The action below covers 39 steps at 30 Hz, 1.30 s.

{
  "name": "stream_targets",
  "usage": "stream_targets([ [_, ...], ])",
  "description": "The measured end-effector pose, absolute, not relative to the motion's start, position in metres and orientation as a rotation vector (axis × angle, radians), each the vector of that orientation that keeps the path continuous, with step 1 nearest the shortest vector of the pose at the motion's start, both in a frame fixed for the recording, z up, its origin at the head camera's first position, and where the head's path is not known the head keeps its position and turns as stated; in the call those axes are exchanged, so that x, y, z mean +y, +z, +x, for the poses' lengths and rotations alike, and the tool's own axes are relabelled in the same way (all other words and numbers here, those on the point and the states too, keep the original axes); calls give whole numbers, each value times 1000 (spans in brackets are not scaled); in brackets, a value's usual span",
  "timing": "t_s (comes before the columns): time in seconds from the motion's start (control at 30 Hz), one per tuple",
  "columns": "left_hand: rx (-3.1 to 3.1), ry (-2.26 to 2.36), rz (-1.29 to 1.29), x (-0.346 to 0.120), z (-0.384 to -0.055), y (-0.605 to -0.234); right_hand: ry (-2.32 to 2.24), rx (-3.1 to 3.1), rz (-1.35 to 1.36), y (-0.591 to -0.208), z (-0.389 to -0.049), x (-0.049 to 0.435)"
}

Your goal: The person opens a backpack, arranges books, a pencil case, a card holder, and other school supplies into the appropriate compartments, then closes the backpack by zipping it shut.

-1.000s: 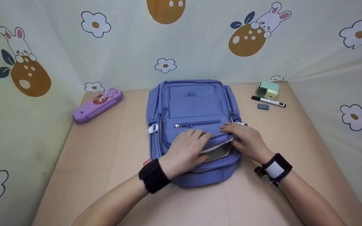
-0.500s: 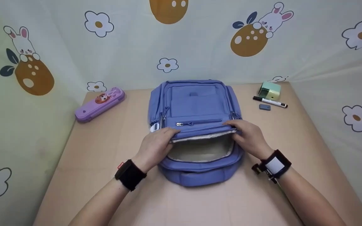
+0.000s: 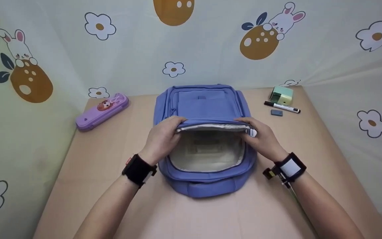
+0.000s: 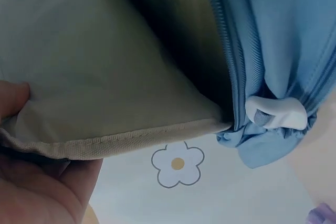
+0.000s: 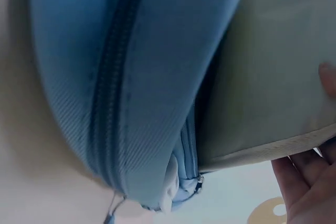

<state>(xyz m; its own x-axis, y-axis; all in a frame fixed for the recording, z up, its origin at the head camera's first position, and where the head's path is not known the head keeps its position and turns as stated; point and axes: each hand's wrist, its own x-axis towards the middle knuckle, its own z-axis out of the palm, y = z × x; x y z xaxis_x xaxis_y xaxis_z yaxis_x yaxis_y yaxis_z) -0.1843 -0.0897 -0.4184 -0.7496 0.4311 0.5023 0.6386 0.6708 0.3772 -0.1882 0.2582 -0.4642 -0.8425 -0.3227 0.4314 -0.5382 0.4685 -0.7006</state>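
A blue backpack (image 3: 207, 191) lies on the table with its top toward the person. Its front flap (image 3: 211, 122) is lifted, and the pale lining (image 3: 194, 162) inside shows. At the flap's left edge my left hand (image 3: 161, 137) grips the fabric between thumb and fingers. My right hand (image 3: 265, 139) pinches the right edge of the same flap. In the left wrist view the thumb presses the lining (image 4: 94, 72) while the fingers lie behind the flap. The right wrist view has the right hand (image 5: 310, 182) holding the bound edge likewise.
A purple pencil case (image 3: 103, 113) lies at the table's back left. Toward the back right are a green and yellow pencil sharpener (image 3: 282, 95), a black and white marker (image 3: 282, 107) and a small blue eraser (image 3: 276, 113). A patterned curtain (image 3: 211, 43) surrounds the table.
My left hand has moved from the middle of the opening to the flap's left edge. Both hands have raised the flap away from the person, and the opening has grown much wider.
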Motion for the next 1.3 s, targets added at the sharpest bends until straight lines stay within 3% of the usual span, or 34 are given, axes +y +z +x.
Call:
stream_targets([
  [0.53, -2608, -1035, -769, -97, -202, -412, 1477, -2430, 455, -458, -215, 243],
  [0.8, -2691, -1172, -747, -133, -205, -415, 1502, -2461, 358, -450, -214, 238],
  [1.03, -2787, -946, -526, -179, -222, -437, 1542, -2471, 363, -421, -197, 228],
  [1.3, -2995, -426, -290, -246, -254, -477, 1539, -2467, 369, -422, -198, 227],
])
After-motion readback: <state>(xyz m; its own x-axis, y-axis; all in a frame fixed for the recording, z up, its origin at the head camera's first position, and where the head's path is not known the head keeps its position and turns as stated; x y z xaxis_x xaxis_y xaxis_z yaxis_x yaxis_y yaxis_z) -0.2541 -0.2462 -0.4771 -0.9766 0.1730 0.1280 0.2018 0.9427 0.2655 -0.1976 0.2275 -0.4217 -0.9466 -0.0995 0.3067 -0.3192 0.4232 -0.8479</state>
